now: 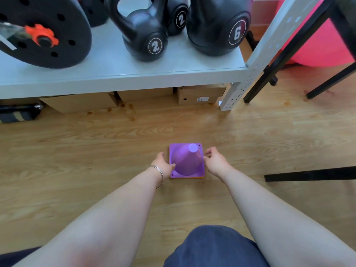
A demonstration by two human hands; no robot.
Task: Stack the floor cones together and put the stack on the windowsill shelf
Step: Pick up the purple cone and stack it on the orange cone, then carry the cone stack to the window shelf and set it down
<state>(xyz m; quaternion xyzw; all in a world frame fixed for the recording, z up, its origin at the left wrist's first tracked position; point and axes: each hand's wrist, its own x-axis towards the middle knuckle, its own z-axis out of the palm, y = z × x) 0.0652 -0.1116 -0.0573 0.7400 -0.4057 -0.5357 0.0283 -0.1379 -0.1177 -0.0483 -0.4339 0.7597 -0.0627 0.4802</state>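
Flanking purple cone (185,162) stacked over orange base edge (187,178), left hand (162,160), right hand (213,160), fingers loosely curled at its sides.

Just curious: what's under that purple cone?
An orange edge shows under the purple cone, likely another cone's base. Its body is covered, so how many are stacked can't be told.

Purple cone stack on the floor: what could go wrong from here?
1. The left hand and right hand sit at the sides of the purple cone; gripping only the top base could leave the orange cone underneath behind.
2. Rising forward, the stack may clip the grey shelf edge.
3. That shelf is crowded with kettlebells.
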